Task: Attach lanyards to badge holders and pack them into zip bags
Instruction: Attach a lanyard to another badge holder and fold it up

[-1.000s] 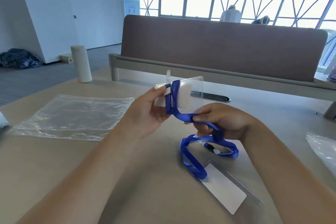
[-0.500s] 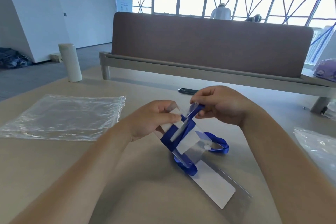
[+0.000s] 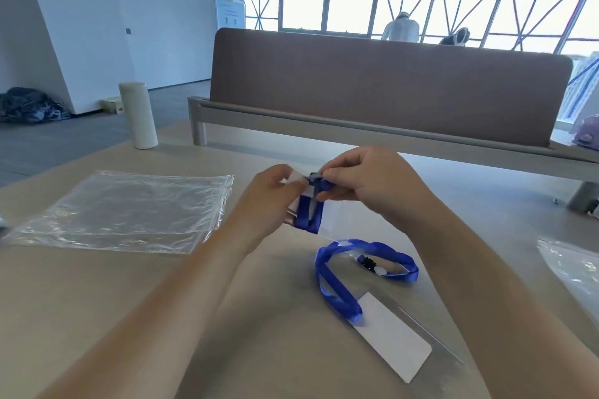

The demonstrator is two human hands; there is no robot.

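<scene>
fig.: clipping a lanyard to a holder above the table

head view. the left hand (image 3: 272, 201) is gripping the holder (image 3: 337, 220) by its left edge, just above the table (image 3: 97, 301). the right hand (image 3: 363, 185) is pinching the dark clip (image 3: 314, 175) of the lanyard (image 3: 306, 214) at the holder's top edge. the blue strap is lying wound around the holder. whether the clip is sitting in the slot cannot be told, as the fingers are covering it. a second lanyard (image 3: 366, 256) is lying looped on the table nearer the person, its end resting on a second holder (image 3: 395, 340). the bags (image 3: 129, 210) are lying flat to the left, and another bag (image 3: 577, 269) is showing at the right edge.

risks, as judged: the clip may be closing beside the slot rather than through it, the clear plastic making the slot hard to see. the wound strap may be slipping off if the left grip eases, and a loose strap could be snagging the bag's mouth during packing.
</scene>
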